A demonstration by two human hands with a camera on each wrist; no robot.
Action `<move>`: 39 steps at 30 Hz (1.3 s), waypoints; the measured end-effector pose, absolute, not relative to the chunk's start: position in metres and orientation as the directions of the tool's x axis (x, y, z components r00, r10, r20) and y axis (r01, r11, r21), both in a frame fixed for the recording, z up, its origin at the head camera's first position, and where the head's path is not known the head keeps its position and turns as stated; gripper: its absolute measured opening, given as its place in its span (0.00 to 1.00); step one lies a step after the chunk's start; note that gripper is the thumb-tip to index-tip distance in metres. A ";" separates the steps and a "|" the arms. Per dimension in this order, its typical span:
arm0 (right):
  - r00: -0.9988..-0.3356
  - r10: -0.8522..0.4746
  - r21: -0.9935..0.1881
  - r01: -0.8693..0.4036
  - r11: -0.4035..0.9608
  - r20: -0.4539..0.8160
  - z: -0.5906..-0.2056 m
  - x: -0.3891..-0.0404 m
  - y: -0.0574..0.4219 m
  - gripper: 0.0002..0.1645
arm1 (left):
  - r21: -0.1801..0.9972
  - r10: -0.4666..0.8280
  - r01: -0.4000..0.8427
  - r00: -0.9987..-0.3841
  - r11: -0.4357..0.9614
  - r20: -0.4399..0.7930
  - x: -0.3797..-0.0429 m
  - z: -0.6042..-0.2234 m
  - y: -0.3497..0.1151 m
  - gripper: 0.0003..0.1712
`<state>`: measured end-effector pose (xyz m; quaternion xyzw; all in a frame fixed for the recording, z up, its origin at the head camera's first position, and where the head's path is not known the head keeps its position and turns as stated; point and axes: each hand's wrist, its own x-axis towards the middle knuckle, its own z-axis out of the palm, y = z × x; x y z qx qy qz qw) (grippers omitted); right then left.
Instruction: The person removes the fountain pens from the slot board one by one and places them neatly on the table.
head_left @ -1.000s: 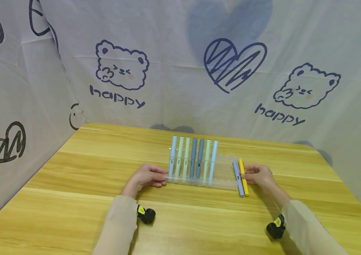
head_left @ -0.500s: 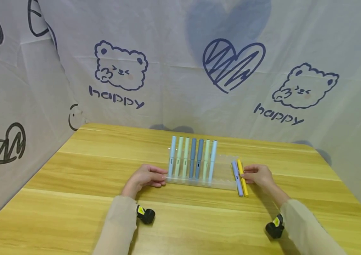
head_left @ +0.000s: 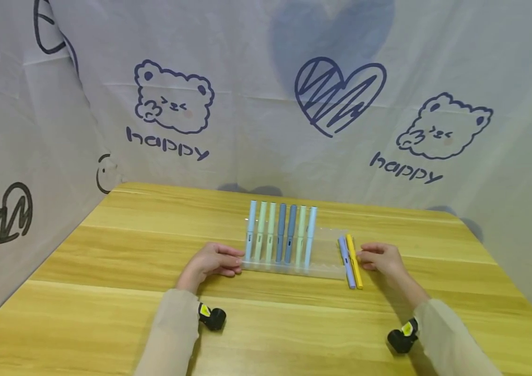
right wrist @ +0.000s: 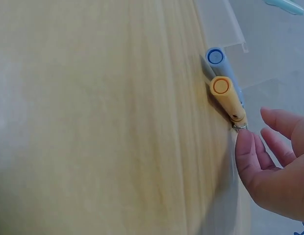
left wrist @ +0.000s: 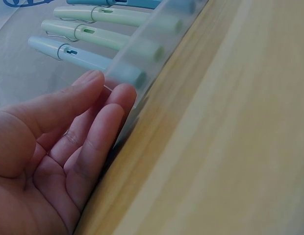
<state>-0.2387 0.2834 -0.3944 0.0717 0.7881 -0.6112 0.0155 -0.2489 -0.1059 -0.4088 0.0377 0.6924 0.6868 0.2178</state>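
A clear plastic pen rack lies on the table, holding a row of light blue, pale green and dark blue pens. At the rack's left end, my left hand pinches its front corner between thumb and fingers; the left wrist view shows the fingertips there. Just right of the rack, a lavender pen and a yellow pen lie side by side. My right hand is beside the yellow pen, fingers apart, with one fingertip at or very near its clip.
The wooden table reaches a printed cloth hanging behind it and along the left. Black wrist cameras sit on both sleeves. The rack's right part holds no pens.
My right fingers have eased slightly away from the yellow pen, leaving a small gap in the head view. The left hand stays at the rack's corner. The head view has shifted slightly.
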 end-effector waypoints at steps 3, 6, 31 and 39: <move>-0.988 0.103 -0.968 0.132 0.214 -0.112 -0.393 -0.238 0.283 0.24 | 0.966 0.345 -0.253 -0.903 0.057 -0.257 -0.249 -0.409 -0.106 0.18; -0.988 0.111 -0.971 0.130 0.199 -0.109 -0.391 -0.237 0.282 0.25 | 0.965 0.342 -0.255 -0.903 0.057 -0.259 -0.249 -0.410 -0.107 0.17; -0.989 -0.018 -0.987 -0.148 -0.058 0.149 -0.418 -0.264 0.276 0.30 | 0.966 0.343 -0.252 -0.904 0.060 -0.257 -0.249 -0.409 -0.107 0.17; -0.978 -0.051 -0.979 -0.202 -0.003 0.201 -0.425 -0.270 0.267 0.42 | 0.966 0.343 -0.252 -0.904 0.053 -0.255 -0.249 -0.410 -0.106 0.17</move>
